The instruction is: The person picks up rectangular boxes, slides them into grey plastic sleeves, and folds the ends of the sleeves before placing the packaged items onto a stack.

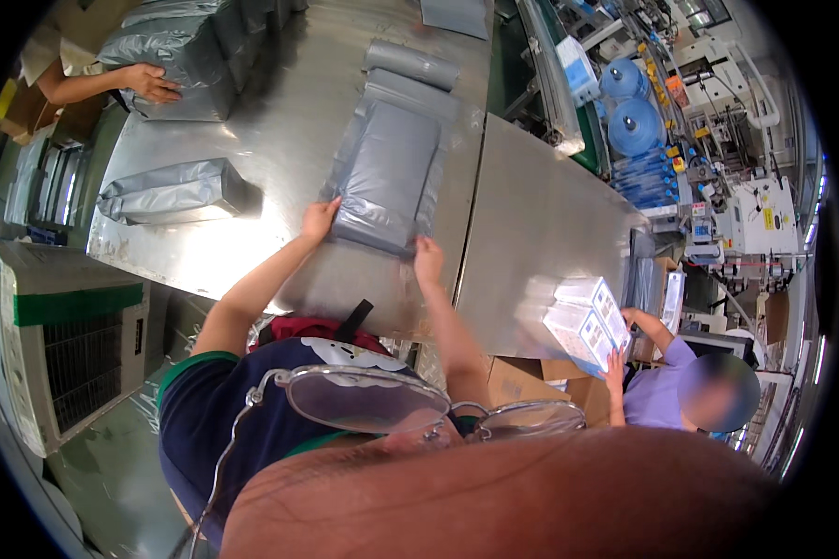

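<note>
Stainless steel everywhere in the head view: a long metal table (531,214) runs up the middle, and lying flat on it right in front of the person is a grey plastic-wrapped pack (387,172), kind of a flat bundle in a clear-ish film sleeve. The left hand (319,220) sits at the pack's near left corner, fingers curled onto the edge of the wrap, looks like a pinch on the film but the fingertips are too small to be sure. The right hand (428,262) is at the near right corner, fingers bent down onto the film there, touching it; can't tell if it's actually gripping or just pressing.

Just beyond the pack there's a rolled grey bag (411,63) lying across the table. Off to the left sits another stuffed grey bag (170,191) on its own, well apart from the hands. Up in the top left corner a co-worker's hand (149,82) rests flat on a stack of grey bags (182,51).

On the right side, another person in a lilac shirt holds a bundle of white boxes (585,321) on the table edge. Behind that are blue water jugs (632,121) and some white machinery (760,219). Lower left there's a white-and-green cooler unit (61,340) on the floor. The wearer's glasses (373,401) show at the bottom.
</note>
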Demonstrator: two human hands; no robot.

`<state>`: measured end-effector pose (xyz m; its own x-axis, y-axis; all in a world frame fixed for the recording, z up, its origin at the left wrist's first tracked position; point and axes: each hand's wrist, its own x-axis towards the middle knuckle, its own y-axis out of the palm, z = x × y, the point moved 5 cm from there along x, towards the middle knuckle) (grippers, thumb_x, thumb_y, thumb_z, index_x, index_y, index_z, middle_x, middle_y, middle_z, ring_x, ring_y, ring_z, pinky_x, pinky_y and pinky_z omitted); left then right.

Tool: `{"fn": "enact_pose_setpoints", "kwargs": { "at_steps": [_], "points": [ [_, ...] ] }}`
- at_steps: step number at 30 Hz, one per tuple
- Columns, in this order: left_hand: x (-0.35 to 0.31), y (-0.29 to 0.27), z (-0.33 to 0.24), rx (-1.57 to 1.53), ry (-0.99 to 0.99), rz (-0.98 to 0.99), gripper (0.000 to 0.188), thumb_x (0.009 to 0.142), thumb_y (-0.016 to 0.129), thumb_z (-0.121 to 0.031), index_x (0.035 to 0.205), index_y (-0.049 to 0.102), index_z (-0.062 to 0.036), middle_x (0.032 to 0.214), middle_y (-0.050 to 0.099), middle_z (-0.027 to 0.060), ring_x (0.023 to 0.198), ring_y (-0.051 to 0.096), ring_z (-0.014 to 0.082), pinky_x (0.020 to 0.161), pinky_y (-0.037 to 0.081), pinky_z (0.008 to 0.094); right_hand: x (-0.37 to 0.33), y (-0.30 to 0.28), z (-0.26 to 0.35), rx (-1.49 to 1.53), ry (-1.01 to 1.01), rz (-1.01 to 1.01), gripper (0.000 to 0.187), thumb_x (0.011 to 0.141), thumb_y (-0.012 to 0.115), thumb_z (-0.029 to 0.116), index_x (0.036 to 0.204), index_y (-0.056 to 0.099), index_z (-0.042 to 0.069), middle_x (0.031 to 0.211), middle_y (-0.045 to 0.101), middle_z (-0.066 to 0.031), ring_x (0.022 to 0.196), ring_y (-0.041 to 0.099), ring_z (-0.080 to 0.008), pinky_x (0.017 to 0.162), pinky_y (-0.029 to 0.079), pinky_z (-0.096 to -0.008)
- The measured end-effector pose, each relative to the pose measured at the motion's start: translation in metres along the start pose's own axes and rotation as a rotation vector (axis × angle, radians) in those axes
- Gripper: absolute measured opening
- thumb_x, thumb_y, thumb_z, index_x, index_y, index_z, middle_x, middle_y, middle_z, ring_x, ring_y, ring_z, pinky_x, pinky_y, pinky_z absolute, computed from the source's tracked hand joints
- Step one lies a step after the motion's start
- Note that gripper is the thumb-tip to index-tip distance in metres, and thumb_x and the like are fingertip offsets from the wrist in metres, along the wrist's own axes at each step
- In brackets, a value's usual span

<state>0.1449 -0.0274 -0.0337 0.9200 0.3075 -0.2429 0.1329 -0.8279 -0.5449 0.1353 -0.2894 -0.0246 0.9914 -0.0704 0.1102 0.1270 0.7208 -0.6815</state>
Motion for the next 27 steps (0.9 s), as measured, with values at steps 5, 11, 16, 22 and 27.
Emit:
{"fn": "enact_pose_setpoints", "kwargs": {
  "at_steps": [5, 11, 16, 22, 27],
  "points": [
    [0.002, 0.0, -0.001, 0.063, 0.33, -0.143, 0.043, 0.079, 0.045, -0.033, 0.115, 0.035, -0.0099, 0.115, 0.038, 0.0088, 0.105, 0.035, 0.0269, 0.085, 0.027, 0.0425, 0.011, 0.007, 0.057, -0.358, -0.176, 0.177, 0.048, 0.064, 0.05, 0.005, 0.11, 0.039, 0.002, 0.094, 0.05, -0.0187, 0.085, 0.048, -0.0327, 0.072, 0.036, -0.0406],
    [-0.052, -0.067, -0.027, -0.355, -0.161, 0.57, 0.098, 0.057, 0.07, -0.033, 0.126, 0.007, -0.0034, 0.125, 0.025, 0.0181, 0.115, 0.026, 0.0244, 0.092, 0.024, 0.0304, -0.055, -0.006, 0.107, 0.106, -0.396, 0.459, 0.081, 0.06, 0.059, 0.005, 0.125, 0.011, 0.003, 0.106, 0.044, -0.0174, 0.095, 0.044, -0.0325, 0.078, 0.036, -0.0378],
    [-0.099, -0.204, 0.007, 0.359, 0.314, 0.435, 0.092, 0.05, 0.072, -0.024, 0.124, 0.02, -0.0053, 0.115, 0.035, 0.0161, 0.106, 0.036, 0.0269, 0.09, 0.026, 0.0367, -0.059, 0.016, 0.103, 0.147, -0.19, 0.603, 0.083, 0.062, 0.062, 0.011, 0.126, 0.01, 0.006, 0.107, 0.045, -0.0158, 0.095, 0.046, -0.0296, 0.076, 0.038, -0.0359],
    [-0.104, -0.336, 0.095, 1.56, 0.265, 0.008, 0.082, 0.061, 0.059, -0.012, 0.127, 0.01, -0.0171, 0.121, 0.032, 0.0044, 0.116, 0.027, 0.0159, 0.094, 0.012, 0.0512, -0.067, 0.092, 0.177, 0.135, -0.643, 0.691, 0.081, 0.063, 0.062, 0.011, 0.126, 0.012, 0.007, 0.115, 0.038, -0.0182, 0.095, 0.046, -0.031, 0.081, 0.036, -0.0361],
    [-0.108, -0.29, 0.035, 1.41, 0.22, 0.108, 0.101, 0.049, 0.069, -0.034, 0.128, 0.008, -0.0167, 0.132, 0.013, 0.0093, 0.123, 0.009, 0.0247, 0.093, 0.004, 0.0554, -0.06, 0.101, 0.186, 0.233, -0.627, 0.679, 0.076, 0.065, 0.06, 0.011, 0.126, 0.014, 0.009, 0.106, 0.046, -0.0151, 0.092, 0.049, -0.0274, 0.078, 0.038, -0.035]
  ]
}}
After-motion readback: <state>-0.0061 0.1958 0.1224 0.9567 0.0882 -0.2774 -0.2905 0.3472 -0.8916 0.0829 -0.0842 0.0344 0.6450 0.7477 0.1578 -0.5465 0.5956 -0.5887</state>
